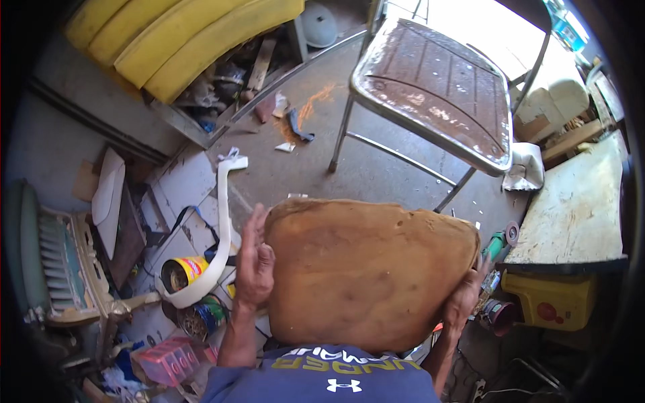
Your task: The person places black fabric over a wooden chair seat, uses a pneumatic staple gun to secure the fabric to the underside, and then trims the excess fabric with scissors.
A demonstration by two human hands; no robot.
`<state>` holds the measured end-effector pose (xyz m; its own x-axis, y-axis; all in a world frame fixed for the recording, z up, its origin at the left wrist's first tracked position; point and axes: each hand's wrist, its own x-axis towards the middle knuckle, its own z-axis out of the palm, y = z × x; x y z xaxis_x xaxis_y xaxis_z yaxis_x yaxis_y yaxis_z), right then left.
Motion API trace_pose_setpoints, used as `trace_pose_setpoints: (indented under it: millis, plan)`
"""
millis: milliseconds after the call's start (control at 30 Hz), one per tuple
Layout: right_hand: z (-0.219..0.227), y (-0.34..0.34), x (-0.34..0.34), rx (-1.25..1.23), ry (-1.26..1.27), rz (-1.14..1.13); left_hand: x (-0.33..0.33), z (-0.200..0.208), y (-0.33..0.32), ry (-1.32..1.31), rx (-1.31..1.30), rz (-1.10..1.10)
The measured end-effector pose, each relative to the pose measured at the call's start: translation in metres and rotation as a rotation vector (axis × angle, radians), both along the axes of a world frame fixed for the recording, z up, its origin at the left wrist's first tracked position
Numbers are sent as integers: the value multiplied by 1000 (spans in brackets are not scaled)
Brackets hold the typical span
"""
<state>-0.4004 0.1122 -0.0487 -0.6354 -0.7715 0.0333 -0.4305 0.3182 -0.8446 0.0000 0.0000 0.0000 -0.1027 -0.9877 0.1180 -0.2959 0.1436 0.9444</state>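
A worn brown foam seat cushion point(363, 275) lies tilted in front of my body, its lower edge against my blue shirt. My left hand point(256, 265) is at the cushion's left side, fingers stretched out and slightly smeared by motion; whether it presses on the foam is unclear. On the opposite side my right hand point(465, 292) grips the cushion's lower right edge, its fingertips partly beyond the rim. Ahead stands a metal folding chair point(437, 87) with a rusty, paint-worn seat.
Yellow cushions point(195, 47) sit at the far left. A white strip point(224, 221) curves past a yellow can point(185, 274). At the right are a green angle grinder point(497, 245), a pale board point(574, 208) and a yellow box point(551, 299). Scraps lie on the floor point(269, 181).
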Motion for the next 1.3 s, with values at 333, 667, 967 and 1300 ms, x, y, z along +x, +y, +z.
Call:
trace_pose_setpoints:
  millis: [333, 667, 967, 1300]
  plan:
    - [60, -108, -32, -322, -356, 266, 36, 63, 6, 193, -50, 180]
    - [152, -249, 81, -13, -477, 795, 82, 174, 22, 727, -73, 589]
    - [64, -343, 154, 167, -628, 1259, 65, 96, 97, -5, 100, 1126]
    - [126, -255, 199, 368, -1034, 1127, 69, 57, 113, 349, 39, 1171]
